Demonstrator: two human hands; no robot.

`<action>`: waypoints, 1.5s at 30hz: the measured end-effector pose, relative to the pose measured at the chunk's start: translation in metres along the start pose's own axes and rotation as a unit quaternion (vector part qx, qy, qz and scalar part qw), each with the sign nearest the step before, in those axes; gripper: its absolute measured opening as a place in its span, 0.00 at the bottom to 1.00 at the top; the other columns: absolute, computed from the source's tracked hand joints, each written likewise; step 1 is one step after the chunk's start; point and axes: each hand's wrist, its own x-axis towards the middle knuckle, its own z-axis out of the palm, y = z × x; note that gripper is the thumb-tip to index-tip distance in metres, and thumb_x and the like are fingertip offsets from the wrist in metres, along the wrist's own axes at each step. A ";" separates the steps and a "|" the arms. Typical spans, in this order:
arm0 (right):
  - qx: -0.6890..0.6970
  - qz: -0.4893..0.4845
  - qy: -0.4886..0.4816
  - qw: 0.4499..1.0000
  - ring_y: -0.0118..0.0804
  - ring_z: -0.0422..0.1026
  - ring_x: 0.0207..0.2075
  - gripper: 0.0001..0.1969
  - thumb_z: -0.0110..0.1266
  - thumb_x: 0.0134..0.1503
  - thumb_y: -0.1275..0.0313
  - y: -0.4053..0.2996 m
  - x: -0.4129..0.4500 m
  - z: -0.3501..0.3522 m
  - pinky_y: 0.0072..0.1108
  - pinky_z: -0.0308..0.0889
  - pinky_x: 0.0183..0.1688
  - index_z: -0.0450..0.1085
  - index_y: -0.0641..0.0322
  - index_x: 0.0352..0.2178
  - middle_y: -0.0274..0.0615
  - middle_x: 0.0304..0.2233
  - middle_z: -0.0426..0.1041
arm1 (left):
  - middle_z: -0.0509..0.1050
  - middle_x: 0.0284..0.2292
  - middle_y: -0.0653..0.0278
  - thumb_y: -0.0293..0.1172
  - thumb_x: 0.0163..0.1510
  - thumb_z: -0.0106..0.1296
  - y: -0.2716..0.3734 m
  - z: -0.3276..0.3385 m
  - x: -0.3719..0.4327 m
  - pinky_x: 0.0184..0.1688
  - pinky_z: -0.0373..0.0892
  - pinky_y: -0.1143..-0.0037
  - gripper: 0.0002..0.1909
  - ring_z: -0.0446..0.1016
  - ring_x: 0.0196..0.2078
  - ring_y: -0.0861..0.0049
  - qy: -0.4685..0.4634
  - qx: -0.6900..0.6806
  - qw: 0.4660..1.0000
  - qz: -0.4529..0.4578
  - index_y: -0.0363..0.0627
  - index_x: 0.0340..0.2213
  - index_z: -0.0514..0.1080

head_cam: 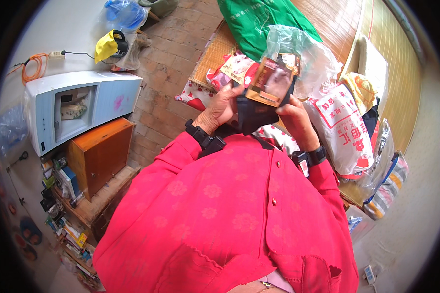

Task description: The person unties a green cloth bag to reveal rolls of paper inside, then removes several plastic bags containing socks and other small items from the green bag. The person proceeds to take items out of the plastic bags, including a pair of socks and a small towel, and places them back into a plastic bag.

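Observation:
Dark folded fabric (255,119), perhaps socks, is held up in front of my chest between both hands. A printed brown card label (271,81) covers its upper part, and a second card shows just behind it. My left hand (223,104) grips the left edge with the thumb on top. On the right edge, my right hand (297,117) pinches the fabric beside the label's lower corner. Just beyond my left hand lies a red and pink patterned textile pack (238,67) with its own printed card.
A green bag (267,22) and a clear plastic bag (308,55) lie on the woven bed mat (396,84). To the right is a white printed plastic bag (341,132). On the left, a water dispenser (113,104) stands near a wooden box (104,157), above the brick floor (165,73).

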 end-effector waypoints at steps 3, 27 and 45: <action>0.119 -0.034 0.046 0.991 0.33 0.67 0.42 0.25 0.43 0.39 0.82 0.006 -0.021 -0.031 0.22 0.63 0.44 0.60 0.67 0.44 0.42 0.41 0.68 | 0.66 0.44 0.63 0.21 0.49 0.44 -0.002 0.004 0.000 0.49 0.62 0.72 0.24 0.65 0.47 0.74 0.033 0.031 0.998 0.040 0.42 0.49 0.56; -0.405 -0.145 0.291 0.855 0.34 0.68 0.42 0.24 0.53 0.49 0.68 -0.008 -0.037 -0.058 0.22 0.63 0.42 0.59 0.67 0.46 0.49 0.41 0.68 | 0.68 0.40 0.64 0.23 0.47 0.50 0.001 0.040 -0.017 0.42 0.66 0.83 0.26 0.68 0.39 0.84 -0.029 0.260 0.960 -0.100 0.32 0.48 0.58; -0.266 -0.095 0.094 0.955 0.22 0.68 0.30 0.09 0.47 0.52 0.74 -0.043 -0.012 -0.028 0.14 0.62 0.34 0.67 0.65 0.35 0.33 0.29 0.71 | 0.70 0.27 0.72 0.22 0.45 0.52 -0.009 0.046 -0.016 0.33 0.64 0.85 0.07 0.67 0.30 0.89 0.023 0.485 0.871 0.081 0.39 0.29 0.68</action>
